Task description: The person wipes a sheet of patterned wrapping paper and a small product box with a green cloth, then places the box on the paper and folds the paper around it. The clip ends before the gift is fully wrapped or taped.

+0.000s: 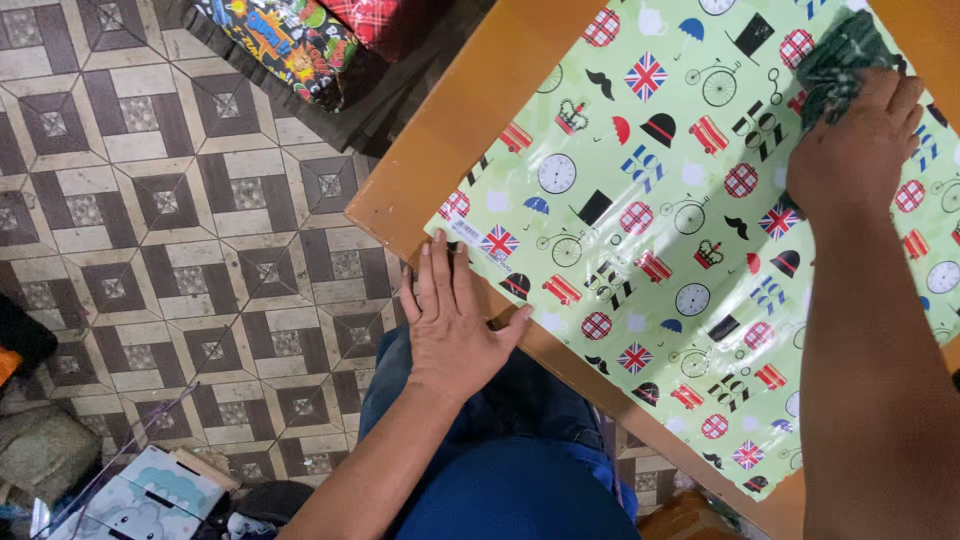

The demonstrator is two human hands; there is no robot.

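Pressing flat on the near corner of a green patterned plastic sheet (690, 250), left hand (452, 320) open, palm down, fingers together and pointing away toward the sheet, thumb spread to the right along the table edge. Lying on a wooden table (450, 130), the sheet with its long axis running diagonally from the near-left corner up toward the far right, its edges roughly parallel to the table's edges. Closed around a dark green cloth (835, 60), right hand (850, 150), knuckles up, bearing the cloth down on the sheet's far part.

Cut off by the right and top edges of the view: the sheet's far end and most of the table. Hidden under the right hand: much of the cloth, only its crumpled upper part showing. Hard to make out: a white strip label (466, 231) at the sheet's corner, just beyond the left fingertips.

Counted: one sheet, one cloth, one table, two hands. Below the table edge, blue trousers (500, 470) over a tiled floor (180, 200); at far left, one colourful printed bag (285, 40) on the floor.
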